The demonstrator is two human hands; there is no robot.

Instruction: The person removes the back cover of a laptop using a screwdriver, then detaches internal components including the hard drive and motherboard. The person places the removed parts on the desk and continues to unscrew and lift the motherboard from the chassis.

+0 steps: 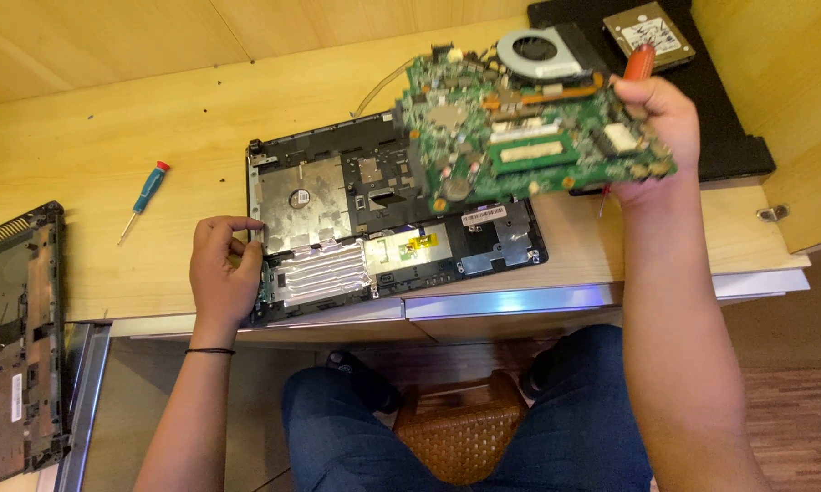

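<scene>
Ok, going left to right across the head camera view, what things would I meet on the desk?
Black laptop bottom cover → blue screwdriver with red cap → left hand steadying the open laptop base → green motherboard with fan lifted by the right hand, which also holds a red-handled screwdriver → hard drive.
</scene>
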